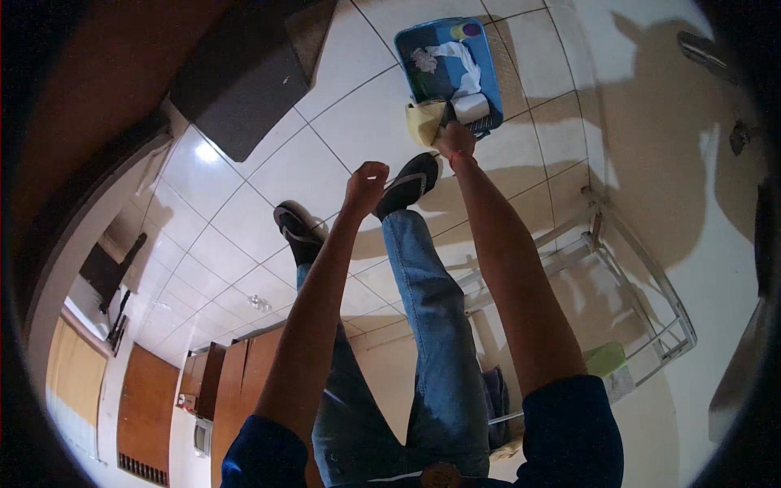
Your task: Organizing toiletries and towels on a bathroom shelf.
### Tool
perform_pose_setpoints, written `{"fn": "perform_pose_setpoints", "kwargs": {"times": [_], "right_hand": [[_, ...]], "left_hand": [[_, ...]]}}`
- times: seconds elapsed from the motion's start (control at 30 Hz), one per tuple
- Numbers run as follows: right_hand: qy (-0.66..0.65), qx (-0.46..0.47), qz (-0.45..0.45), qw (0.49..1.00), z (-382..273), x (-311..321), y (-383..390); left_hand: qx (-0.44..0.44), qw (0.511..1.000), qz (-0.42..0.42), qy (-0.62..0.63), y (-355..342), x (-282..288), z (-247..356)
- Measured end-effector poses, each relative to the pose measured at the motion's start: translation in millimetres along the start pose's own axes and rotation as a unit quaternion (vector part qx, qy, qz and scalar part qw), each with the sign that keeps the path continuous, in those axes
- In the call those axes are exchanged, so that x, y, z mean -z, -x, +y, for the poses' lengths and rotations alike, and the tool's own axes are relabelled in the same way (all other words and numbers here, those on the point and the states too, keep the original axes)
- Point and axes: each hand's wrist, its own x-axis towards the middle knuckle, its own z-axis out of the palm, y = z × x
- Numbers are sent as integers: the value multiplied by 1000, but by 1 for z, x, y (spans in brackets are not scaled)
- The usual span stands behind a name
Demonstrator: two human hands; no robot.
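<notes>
My right hand (455,141) grips a pale yellow object (425,122) with a dark part beside the fingers. It looks like an open container, but its exact kind is unclear. It is at the near edge of a blue plastic bin (496,61) on the floor. Inside the bin lie crumpled white paper (467,65), a white block-like item (470,108), a grey crumpled piece (424,60) and a yellow-green and purple item (465,31). My left hand (365,189) hovers above the floor near my shoe, its fingers curled in and nothing visible in them.
A dark mat (244,89) lies on the white tiles at the far left. To the right, a white metal frame (643,268) stands by the wall, with a green item (605,359) on it. My shoes (409,184) are close to the bin. Wooden cabinets (244,374) are at lower left.
</notes>
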Motion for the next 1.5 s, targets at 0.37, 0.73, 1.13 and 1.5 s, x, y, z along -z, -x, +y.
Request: {"fn": "perform_pose_setpoints", "kwargs": {"times": [0.37,0.73,1.13,1.5], "right_hand": [[-384,59,189,902,3,36,99],[-395,223,258,853,-5,134,250],[-462,261,169,830,14,177,292],[-453,332,162,811,-20,246,344]], "left_hand": [[45,998,-32,32,10,4,41],[-304,925,10,-228,51,30,146],[-472,822,-169,-271,126,98,196],[-495,860,-18,-125,226,146,217]]}}
